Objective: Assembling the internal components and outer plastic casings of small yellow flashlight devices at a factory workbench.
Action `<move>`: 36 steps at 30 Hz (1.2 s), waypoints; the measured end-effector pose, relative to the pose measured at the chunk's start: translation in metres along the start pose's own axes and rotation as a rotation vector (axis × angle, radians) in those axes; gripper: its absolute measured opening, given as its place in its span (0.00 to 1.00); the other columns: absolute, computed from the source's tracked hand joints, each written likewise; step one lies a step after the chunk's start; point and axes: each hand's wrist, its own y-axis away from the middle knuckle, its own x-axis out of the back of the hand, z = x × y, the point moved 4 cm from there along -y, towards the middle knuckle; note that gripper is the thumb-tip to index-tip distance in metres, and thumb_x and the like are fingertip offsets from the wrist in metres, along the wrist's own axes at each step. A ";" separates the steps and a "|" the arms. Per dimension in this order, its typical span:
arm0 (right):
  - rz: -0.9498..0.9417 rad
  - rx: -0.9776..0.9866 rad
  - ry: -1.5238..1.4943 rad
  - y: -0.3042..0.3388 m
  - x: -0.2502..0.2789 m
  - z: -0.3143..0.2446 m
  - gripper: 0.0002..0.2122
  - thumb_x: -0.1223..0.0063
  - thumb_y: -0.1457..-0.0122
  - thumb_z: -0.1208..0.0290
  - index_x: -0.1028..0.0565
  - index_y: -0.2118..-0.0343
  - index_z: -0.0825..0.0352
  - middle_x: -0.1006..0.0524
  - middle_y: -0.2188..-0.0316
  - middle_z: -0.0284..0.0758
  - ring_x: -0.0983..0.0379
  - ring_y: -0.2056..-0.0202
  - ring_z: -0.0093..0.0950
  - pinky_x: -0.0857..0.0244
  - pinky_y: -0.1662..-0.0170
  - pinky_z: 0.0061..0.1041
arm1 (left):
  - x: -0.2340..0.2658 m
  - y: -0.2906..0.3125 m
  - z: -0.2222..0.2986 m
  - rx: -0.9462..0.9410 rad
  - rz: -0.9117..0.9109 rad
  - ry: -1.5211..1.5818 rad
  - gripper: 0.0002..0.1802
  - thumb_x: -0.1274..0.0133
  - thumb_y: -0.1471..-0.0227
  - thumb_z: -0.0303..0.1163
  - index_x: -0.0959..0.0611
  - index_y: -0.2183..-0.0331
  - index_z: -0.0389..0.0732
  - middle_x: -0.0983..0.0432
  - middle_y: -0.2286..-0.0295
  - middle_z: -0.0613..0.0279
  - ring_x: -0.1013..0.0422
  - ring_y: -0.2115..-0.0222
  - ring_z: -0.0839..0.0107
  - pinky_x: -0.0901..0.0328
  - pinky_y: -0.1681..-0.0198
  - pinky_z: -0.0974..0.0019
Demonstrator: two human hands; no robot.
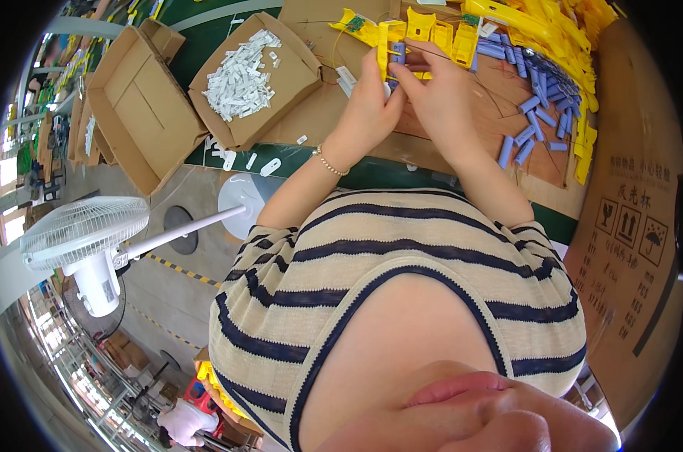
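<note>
Over the far middle of the bench, both hands are together at a yellow plastic housing (384, 47). My left hand (370, 98) is closed round its near left side. A blue-purple cylindrical battery cell (398, 53) sits at the housing's opening, and the thumb and fingers of my right hand (438, 84) are closed on it. How deep the cell sits is hidden by the fingers. Just beyond lie more yellow housings (441, 34) in a row, one at the left with a small green circuit board (355, 24) and thin wires.
Loose blue-purple cells (541, 87) and a heap of yellow parts (556, 30) lie at the right, beside a tall cardboard carton (635, 196). To the left are a cardboard tray (300, 71) of small white pieces (243, 79), another cardboard box (142, 105) and a white fan (89, 233).
</note>
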 end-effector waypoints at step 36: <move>-0.283 -0.498 -0.697 0.016 0.023 0.058 0.11 0.51 0.43 0.73 0.30 0.58 0.73 0.24 0.65 0.41 0.25 0.64 0.29 0.30 0.62 0.26 | 0.208 -0.027 -0.047 -0.269 0.010 -0.791 0.05 0.45 0.54 0.29 0.21 0.72 0.39 0.25 0.73 0.59 0.28 0.71 0.63 0.34 0.68 0.67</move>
